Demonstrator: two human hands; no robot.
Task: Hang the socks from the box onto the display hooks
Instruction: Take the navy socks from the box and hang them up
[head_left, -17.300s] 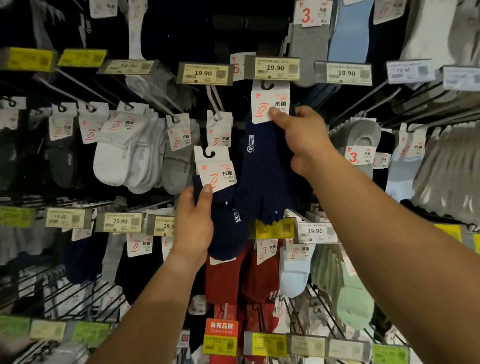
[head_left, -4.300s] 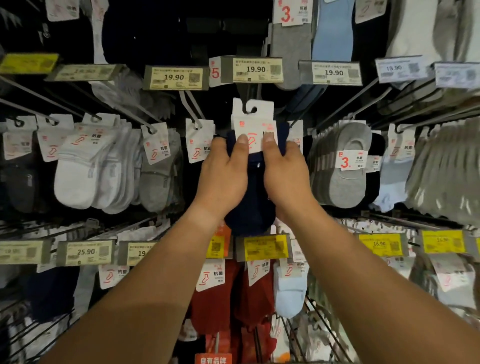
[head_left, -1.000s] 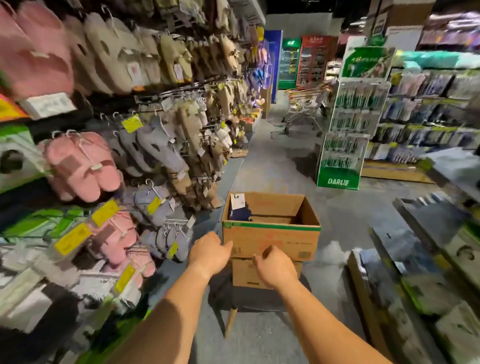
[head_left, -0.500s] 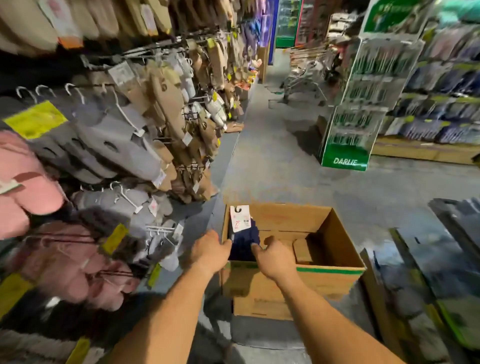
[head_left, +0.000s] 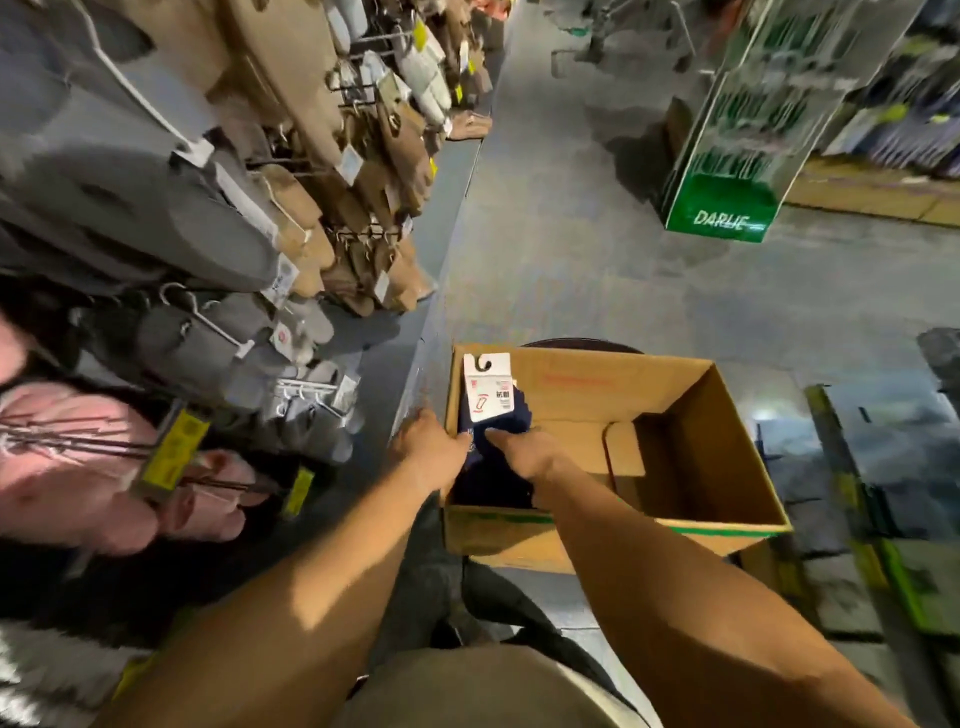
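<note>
A stack of navy socks (head_left: 493, 470) with a white hook card (head_left: 487, 388) on top lies in the near left corner of an open cardboard box (head_left: 722, 525). Both my hands reach into that corner. My left hand (head_left: 430, 448) is at the box's left wall, its fingertips against the left edge of the socks and partly hidden. My right hand (head_left: 525, 453) lies on the socks from the right, with one finger stretched onto the top pair. No sock display hooks are in view.
Racks of grey, tan and pink slippers (head_left: 218, 332) on wire hooks fill the left side. The box stands on a dark stool in a grey aisle (head_left: 561, 249). A green DARLIE stand (head_left: 727, 208) is at the far right, and low shelving (head_left: 893, 467) runs along the right.
My view has turned from the sock wall to the box and tilted down closer over it. Both hands have moved from the box's near rim into the corner onto the navy socks.
</note>
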